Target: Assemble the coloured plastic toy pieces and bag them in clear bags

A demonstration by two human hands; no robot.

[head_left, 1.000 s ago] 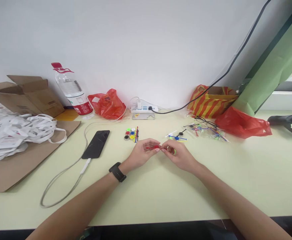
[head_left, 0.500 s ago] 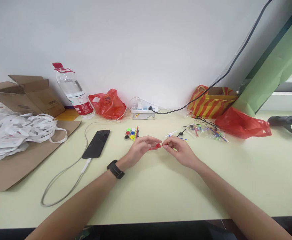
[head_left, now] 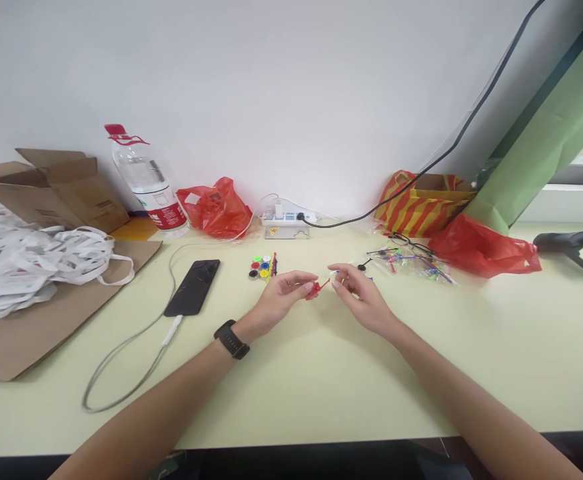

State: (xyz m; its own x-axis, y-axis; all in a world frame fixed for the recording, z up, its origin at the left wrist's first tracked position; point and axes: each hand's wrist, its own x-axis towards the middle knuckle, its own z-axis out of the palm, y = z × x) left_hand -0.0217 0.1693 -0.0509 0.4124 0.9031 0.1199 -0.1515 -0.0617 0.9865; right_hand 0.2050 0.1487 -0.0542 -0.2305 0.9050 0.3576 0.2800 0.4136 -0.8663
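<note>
My left hand point(head_left: 280, 299) pinches a small red plastic piece point(head_left: 315, 289) with a thin stick pointing up and to the right. Opposite it, my right hand point(head_left: 365, 298) has its thumb and fingers apart, just beyond the stick's tip. I see nothing held in it. Past my left fingers lie small coloured discs point(head_left: 260, 267) in a cluster, with thin coloured sticks point(head_left: 274, 265) beside them. A black disc with a stick point(head_left: 362, 267) lies behind my right hand, which partly hides some white and blue pieces.
Clear packets of coloured parts point(head_left: 416, 260) lie at the right, by a red plastic bag point(head_left: 486, 248) and a striped bag point(head_left: 421, 208). A phone point(head_left: 192, 288) on a cable lies left. Behind stand a power strip point(head_left: 288, 217) and a large bottle point(head_left: 146, 180).
My right fingers have let go of the red stick and spread apart. My left hand now pinches the red piece more firmly, and its stick has tilted upward.
</note>
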